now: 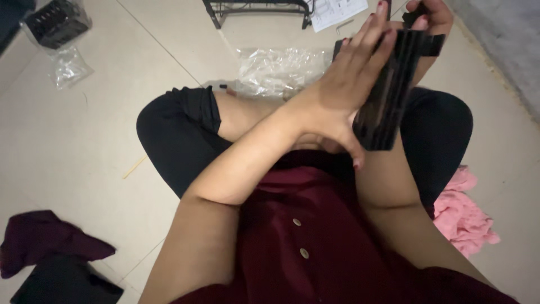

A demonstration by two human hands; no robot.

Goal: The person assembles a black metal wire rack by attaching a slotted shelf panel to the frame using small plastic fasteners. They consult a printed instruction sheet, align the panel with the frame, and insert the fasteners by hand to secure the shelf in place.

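Head view, looking down at a person seated cross-legged on a pale tiled floor (84,141). The left hand (343,90) lies flat along the near face of a stack of black plastic panels (388,95), its fingers (374,34) stretched straight up the stack and its thumb hooked round the lower edge, so that the hand grips the stack from the side. The right hand (430,17) is at the top end of the same stack, with its fingers curled closed over the upper edge; part of this hand is cut off by the frame. The stack is held upright and slightly tilted, raised above the lap, between the two knees and nearer the right one.

The person wears a dark red buttoned top (304,236) and black trousers (180,135). Just beyond the legs lies a crumpled clear plastic bag (275,70). Farther off, at the upper edge, stand a black metal frame (259,8) and, beside it, a printed instruction sheet (337,11) with a small hex key (344,25) at its corner. At upper left a second clear bag (70,67) lies beside a black boxed part (56,22). A pink cloth (464,214) rests by the right hip; a dark maroon cloth (42,239) and a black cloth (64,281) lie at lower left.
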